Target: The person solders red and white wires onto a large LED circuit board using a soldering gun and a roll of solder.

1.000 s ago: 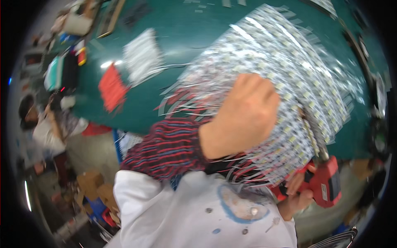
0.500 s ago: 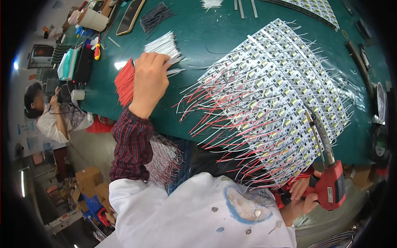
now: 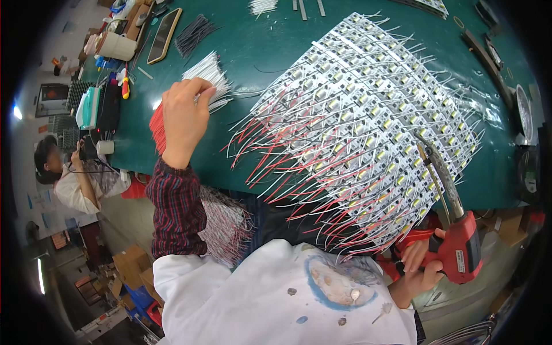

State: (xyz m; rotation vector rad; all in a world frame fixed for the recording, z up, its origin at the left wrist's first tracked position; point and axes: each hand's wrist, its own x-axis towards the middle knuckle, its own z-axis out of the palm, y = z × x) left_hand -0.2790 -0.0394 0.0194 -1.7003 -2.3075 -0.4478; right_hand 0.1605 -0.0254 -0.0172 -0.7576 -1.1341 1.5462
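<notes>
My left hand [image 3: 187, 118] is over the table between a pile of white wires [image 3: 208, 72] and a pile of red wires [image 3: 156, 127]. Its thumb and fingers are pinched together, and whatever they may hold is too small to make out. My right hand [image 3: 422, 264] grips a red soldering gun [image 3: 460, 250] at lower right. The gun's metal tip reaches over a large sheet of small LED circuit boards [image 3: 368, 123]. White, red and some black wires stick out along the sheet's left and lower sides.
A phone [image 3: 164, 35], black wires [image 3: 194, 35] and a screwdriver [image 3: 125, 86] lie on the green table [image 3: 259, 52] at upper left. A wired bundle [image 3: 224, 224] rests below the table edge. Another person [image 3: 80, 178] sits at far left.
The whole view has shifted and turned slightly. My left hand stays by the white and red wires, its thumb now more in sight. My right hand keeps hold of the soldering gun over the sheet.
</notes>
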